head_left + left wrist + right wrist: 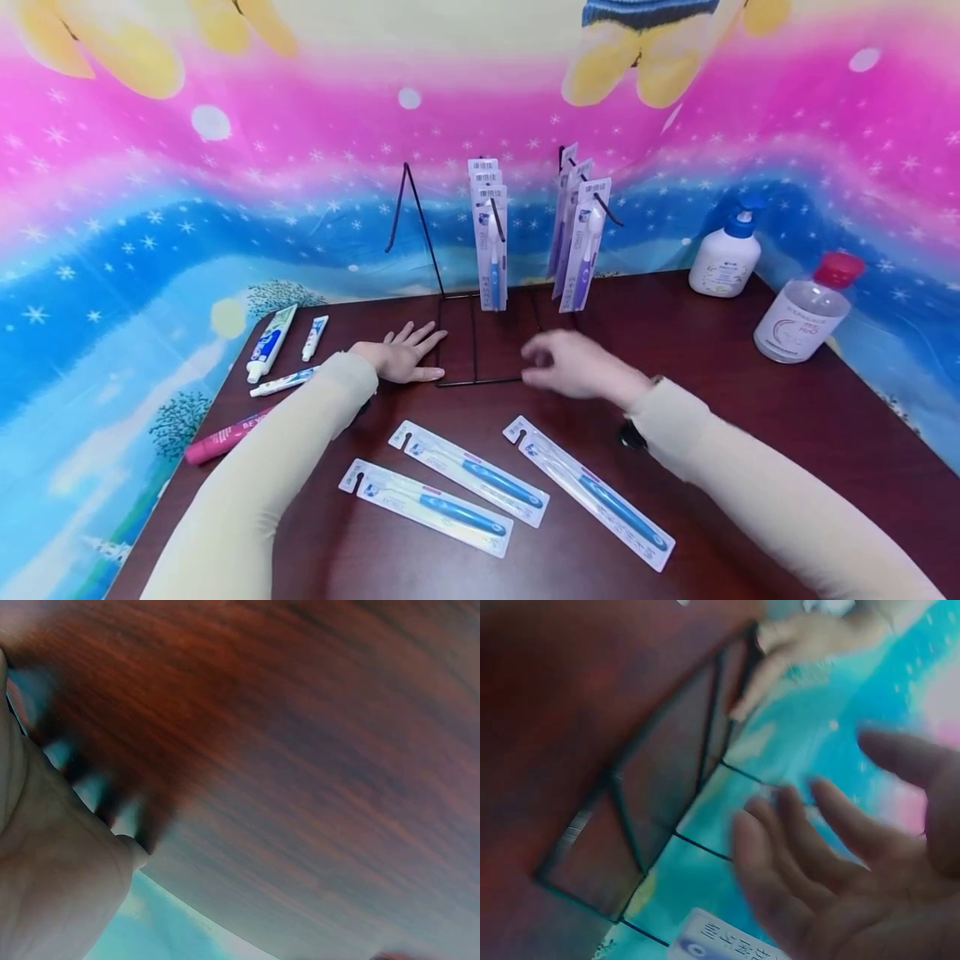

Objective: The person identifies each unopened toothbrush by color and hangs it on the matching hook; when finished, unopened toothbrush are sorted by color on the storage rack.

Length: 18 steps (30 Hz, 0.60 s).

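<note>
My left hand (405,354) rests on the table with fingers spread, beside the left end of a black wire display rack (475,350). Over the rack's base, toward its right side, hovers my right hand (573,364), slightly blurred. Its fingers (832,840) are loosely bent and hold nothing in the right wrist view. Packaged blue toothbrushes (492,258) hang from the middle hook, and packaged purple toothbrushes (585,258) from the right one. The left hook (406,200) is bare. Three blue toothbrush packs (427,506) (480,479) (600,500) lie in front of the rack.
Toothpaste tubes (272,342) and a pink tube (225,437) lie at the table's left, partly behind the left sleeve. At the right stand a white pump bottle (724,262) and a clear bottle with a red cap (802,321). A patterned cloth (337,125) hangs behind the table.
</note>
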{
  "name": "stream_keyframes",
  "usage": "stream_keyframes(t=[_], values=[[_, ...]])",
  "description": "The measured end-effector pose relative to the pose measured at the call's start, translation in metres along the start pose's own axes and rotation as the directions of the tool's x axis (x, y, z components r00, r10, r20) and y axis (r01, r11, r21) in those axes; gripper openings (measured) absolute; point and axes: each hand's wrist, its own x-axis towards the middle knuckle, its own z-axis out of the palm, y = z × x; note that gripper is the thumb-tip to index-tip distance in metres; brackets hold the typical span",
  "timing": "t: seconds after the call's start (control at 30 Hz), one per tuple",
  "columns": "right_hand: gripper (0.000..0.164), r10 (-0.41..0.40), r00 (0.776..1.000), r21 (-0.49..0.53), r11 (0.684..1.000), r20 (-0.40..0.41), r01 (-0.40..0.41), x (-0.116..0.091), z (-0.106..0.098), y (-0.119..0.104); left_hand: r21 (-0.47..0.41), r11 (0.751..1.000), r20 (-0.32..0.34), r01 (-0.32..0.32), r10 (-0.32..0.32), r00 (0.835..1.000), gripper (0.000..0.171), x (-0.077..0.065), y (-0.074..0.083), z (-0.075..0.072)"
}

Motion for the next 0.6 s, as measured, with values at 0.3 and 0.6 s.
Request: stream_keyframes(t=[0.3,0.6], values=[[0.074,-0.002,0.992,-0.325,0.945,0.128,0.044,-0.075,0.047,0.000,0.003,1.000,0.005,0.005,-0.005,1.000,0.087,0.002,-0.004,-0.001],[0.066,-0.020,0.998,-0.331,0.943,0.061,0.039,-0.106,0.049,0.015,0.030,1.000,0.015,0.008,-0.009,1.000,0.084,-0.003,0.005,-0.004]])
